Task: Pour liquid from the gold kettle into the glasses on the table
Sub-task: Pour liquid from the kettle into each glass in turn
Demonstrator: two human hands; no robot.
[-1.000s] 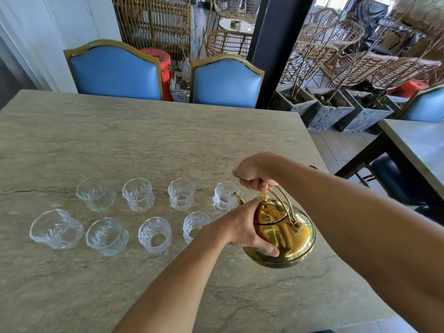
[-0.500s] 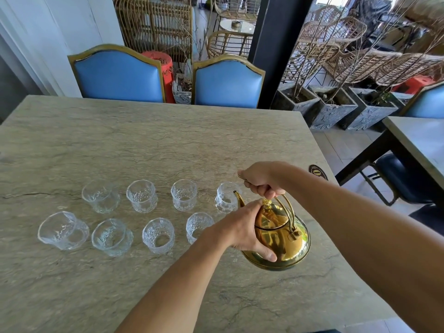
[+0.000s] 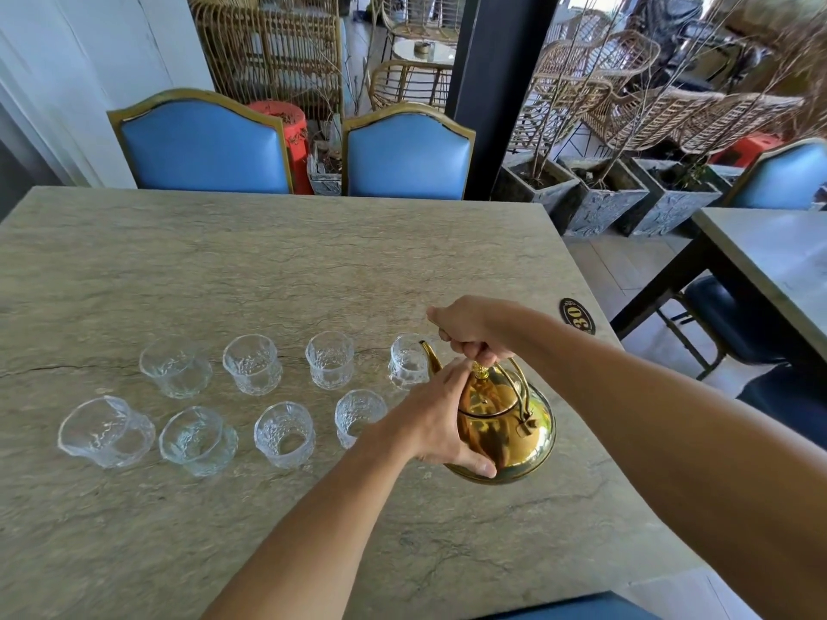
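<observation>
Right hand (image 3: 472,331) is wrapped tight round the looped handle of the gold kettle (image 3: 505,422), and the kettle tilts forward over the right part of the stone worktop (image 3: 277,261). Left hand (image 3: 429,418) comes in from below, fingers curled against the kettle's side, thumb low on the belly, fingertips up near the lid knob (image 3: 479,371), pressing on the pot. The spout (image 3: 430,356) points left and sits right at the rim of the far-right glass (image 3: 407,362) in the back row; whether liquid is running, I cannot tell. Eight glasses out here in two rows of four: back row also has one (image 3: 330,365), another (image 3: 252,363), and the leftmost (image 3: 175,368). Front row, nearest the left hand, a glass (image 3: 358,416) partly behind the wrist, then one (image 3: 285,434), one (image 3: 198,439), and the far-left one (image 3: 106,431). A round black sticker (image 3: 577,316) marks the worktop's right edge, and two blue chairs (image 3: 201,147) stand at the far side
</observation>
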